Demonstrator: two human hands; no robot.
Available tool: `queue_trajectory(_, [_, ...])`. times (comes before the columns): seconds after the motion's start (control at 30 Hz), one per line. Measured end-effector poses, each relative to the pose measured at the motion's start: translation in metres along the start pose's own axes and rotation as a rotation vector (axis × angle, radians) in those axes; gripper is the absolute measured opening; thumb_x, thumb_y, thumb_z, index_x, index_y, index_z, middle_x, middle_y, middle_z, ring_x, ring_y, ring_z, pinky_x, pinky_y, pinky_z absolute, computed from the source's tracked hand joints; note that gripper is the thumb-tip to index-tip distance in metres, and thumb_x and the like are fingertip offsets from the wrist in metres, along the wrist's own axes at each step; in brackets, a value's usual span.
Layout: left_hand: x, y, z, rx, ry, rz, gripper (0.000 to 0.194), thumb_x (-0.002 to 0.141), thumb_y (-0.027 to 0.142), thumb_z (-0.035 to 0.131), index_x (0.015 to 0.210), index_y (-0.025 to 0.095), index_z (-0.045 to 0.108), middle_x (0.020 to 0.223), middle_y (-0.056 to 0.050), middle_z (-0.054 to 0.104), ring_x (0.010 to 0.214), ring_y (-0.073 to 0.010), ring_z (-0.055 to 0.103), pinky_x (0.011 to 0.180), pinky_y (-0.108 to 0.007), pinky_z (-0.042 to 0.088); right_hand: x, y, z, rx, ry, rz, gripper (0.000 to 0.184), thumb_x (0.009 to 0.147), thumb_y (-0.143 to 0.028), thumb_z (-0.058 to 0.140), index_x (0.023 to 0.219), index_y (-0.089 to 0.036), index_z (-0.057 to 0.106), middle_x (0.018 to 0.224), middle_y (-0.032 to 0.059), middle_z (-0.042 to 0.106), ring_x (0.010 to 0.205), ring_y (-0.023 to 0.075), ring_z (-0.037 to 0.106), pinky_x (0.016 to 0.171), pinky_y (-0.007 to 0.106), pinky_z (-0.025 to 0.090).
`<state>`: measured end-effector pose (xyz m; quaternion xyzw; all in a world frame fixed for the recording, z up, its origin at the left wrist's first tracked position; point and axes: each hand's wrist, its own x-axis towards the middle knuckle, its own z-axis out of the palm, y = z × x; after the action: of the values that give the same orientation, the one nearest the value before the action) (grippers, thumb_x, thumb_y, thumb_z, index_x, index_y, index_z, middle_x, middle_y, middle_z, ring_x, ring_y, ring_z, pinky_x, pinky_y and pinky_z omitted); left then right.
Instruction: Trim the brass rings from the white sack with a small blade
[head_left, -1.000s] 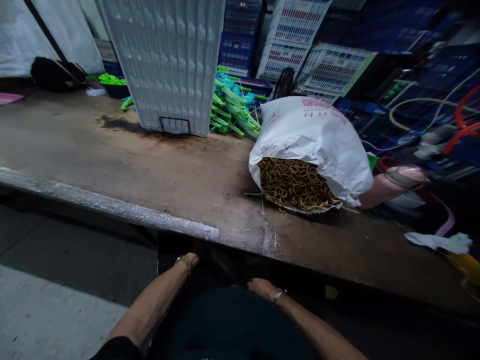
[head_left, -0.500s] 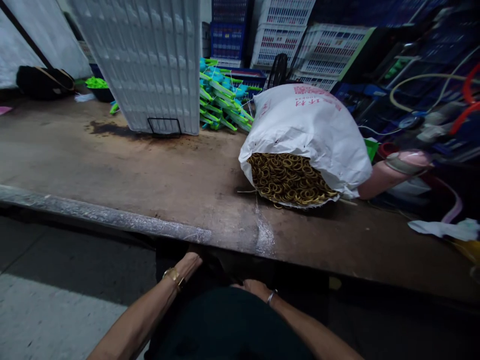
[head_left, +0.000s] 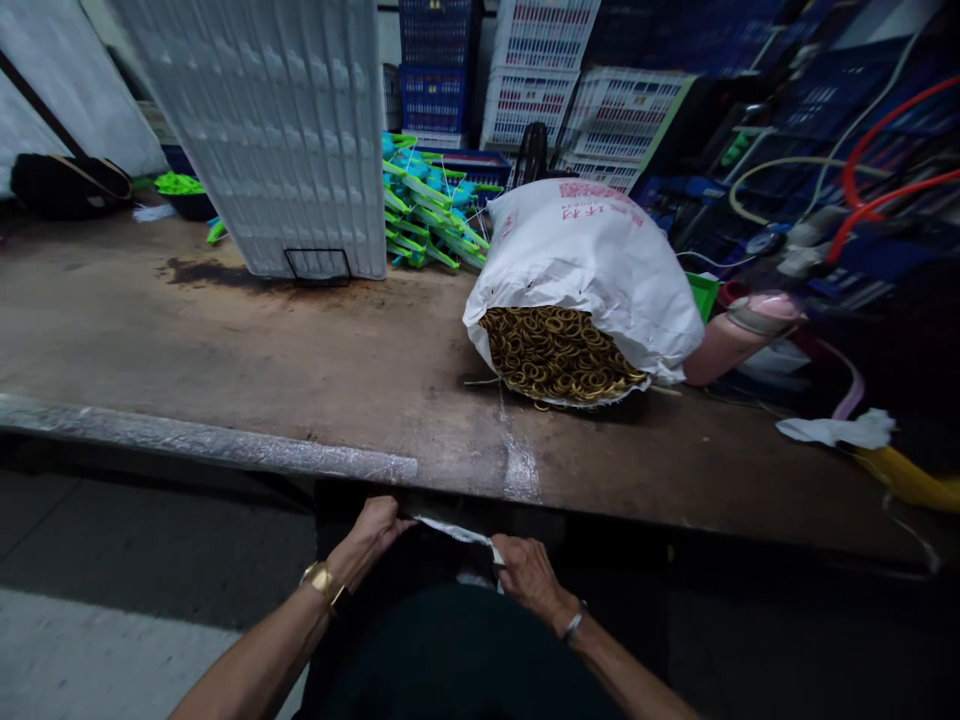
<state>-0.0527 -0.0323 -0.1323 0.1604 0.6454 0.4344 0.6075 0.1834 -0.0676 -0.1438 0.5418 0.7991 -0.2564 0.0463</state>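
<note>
While left hand (head_left: pixel 377 525) pinches white strip (head_left: pixel 456 531), right hand (head_left: pixel 531 575) curls.

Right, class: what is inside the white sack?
The white sack shows gold-coloured rings at its open end; anything deeper is hidden by the sack and those front rings.

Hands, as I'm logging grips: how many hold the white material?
2: the left hand and the right hand grip the white material at either end of its visible stretch.

Over my feed, I read red Chinese characters (head_left: pixel 567 213), 材 among them, on the white sack (head_left: pixel 622 265) (smaller print (head_left: pixel 581 206) stays illegible).
</note>
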Motion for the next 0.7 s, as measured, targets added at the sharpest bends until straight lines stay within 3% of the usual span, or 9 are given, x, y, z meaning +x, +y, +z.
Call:
queue_trajectory(0.17, [-0.025, 0.008, -0.001, -0.113, -0.093, -0.134, 0.007, 0.083, 0.014, 0.052, 0.081, 0.01, 0.057, 0.073, 0.0, 0.059, 0.061, -0.0103, 0.058, 0.056, -0.026, 0.051, -0.022, -0.007, -0.022, -0.023, 0.097, -0.199, 0.02, 0.065, -0.006, 0.042, 0.076, -0.019, 0.053, 0.072, 0.001, 0.057, 0.063, 0.0136, 0.048, 0.055, 0.023, 0.027])
queue_trajectory(0.23, [-0.036, 0.013, -0.005, -0.17, -0.127, -0.15, 0.016, 0.079, 0.0, 0.048, 0.068, 0.01, 0.054, 0.064, 0.0, 0.057, 0.058, -0.0105, 0.058, 0.058, -0.026, 0.051, -0.029, -0.011, -0.033, -0.02, 0.151, -0.292, 0.016, 0.068, -0.007, 0.04, 0.072, -0.019, 0.051, 0.067, 0.0006, 0.054, 0.06, 0.0131, 0.047, 0.053, 0.023, 0.025])
queue_trajectory(0.3, [-0.045, 0.018, -0.007, -0.227, -0.15, -0.148, 0.024, 0.073, -0.008, 0.043, 0.062, 0.011, 0.052, 0.062, -0.001, 0.058, 0.059, -0.012, 0.06, 0.063, -0.028, 0.052, -0.037, -0.016, -0.044, -0.024, 0.188, -0.363, 0.017, 0.071, -0.006, 0.037, 0.07, -0.019, 0.049, 0.066, 0.0009, 0.053, 0.059, 0.0129, 0.046, 0.052, 0.024, 0.024])
queue_trajectory(0.43, [-0.058, 0.021, -0.008, -0.294, -0.178, -0.099, 0.02, 0.069, -0.005, 0.048, 0.063, 0.014, 0.054, 0.067, -0.002, 0.061, 0.061, -0.0131, 0.06, 0.067, -0.028, 0.052, -0.049, -0.026, -0.059, -0.04, 0.205, -0.481, 0.017, 0.076, -0.012, 0.036, 0.067, -0.019, 0.048, 0.063, 0.0013, 0.052, 0.055, 0.0132, 0.045, 0.05, 0.026, 0.024])
queue_trajectory(0.57, [-0.055, 0.014, -0.01, -0.273, -0.149, -0.027, 0.018, 0.062, -0.001, 0.054, 0.059, 0.016, 0.051, 0.058, 0.001, 0.057, 0.051, -0.0125, 0.056, 0.055, -0.026, 0.049, -0.043, -0.029, -0.062, 0.061, 0.148, -0.404, 0.015, 0.07, -0.01, 0.041, 0.077, -0.018, 0.053, 0.072, 0.002, 0.055, 0.063, 0.014, 0.049, 0.054, 0.024, 0.029])
queue_trajectory(0.7, [-0.041, 0.011, -0.017, -0.218, -0.005, 0.054, 0.027, 0.062, 0.003, 0.053, 0.051, 0.02, 0.035, 0.045, 0.006, 0.046, 0.042, -0.0098, 0.048, 0.046, -0.023, 0.043, -0.025, -0.03, -0.057, 0.191, 0.112, -0.318, 0.015, 0.074, -0.012, 0.043, 0.078, -0.019, 0.055, 0.075, 0.0007, 0.056, 0.068, 0.013, 0.05, 0.062, 0.022, 0.035])
